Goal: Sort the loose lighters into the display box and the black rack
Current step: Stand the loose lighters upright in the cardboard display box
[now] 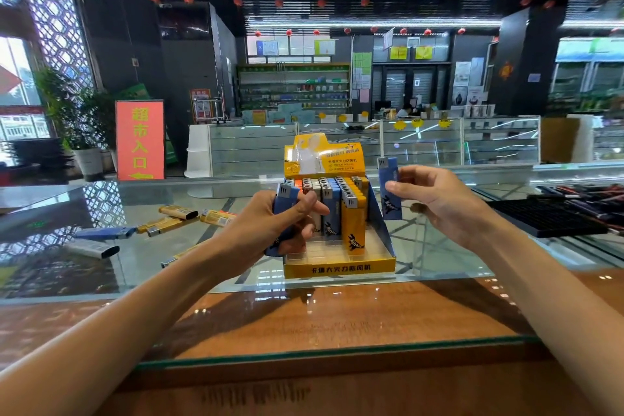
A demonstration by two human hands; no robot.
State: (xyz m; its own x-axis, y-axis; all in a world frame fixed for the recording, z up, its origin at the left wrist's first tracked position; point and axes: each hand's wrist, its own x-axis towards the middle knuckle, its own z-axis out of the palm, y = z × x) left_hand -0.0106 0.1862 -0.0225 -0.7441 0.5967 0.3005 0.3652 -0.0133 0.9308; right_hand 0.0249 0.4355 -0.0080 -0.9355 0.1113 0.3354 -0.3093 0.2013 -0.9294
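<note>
At centre frame the yellow display box (339,267) sits on the glass counter (439,257). Its back rows are full; the front slots of its clear tray are empty.

Left hand (270,228) grips a blue lighter (286,200) in curled fingers, thumb laid across, in front of the box's left side. Right hand (435,201) pinches a second blue lighter (390,191) upright between thumb and fingertips, just right of the box.

Judgement: feed one at a time, metal cap up, straight down into a free slot ahead of the blue column. Keep the left hand off the standing rows.

Loose lighters (179,213) lie flat at mid left. Black rack (547,218) at right edge looks ridged and matte. Lighter bodies are smooth, slab-sided plastic with bright metal caps. Box is glossy card; the counter is reflective.
</note>
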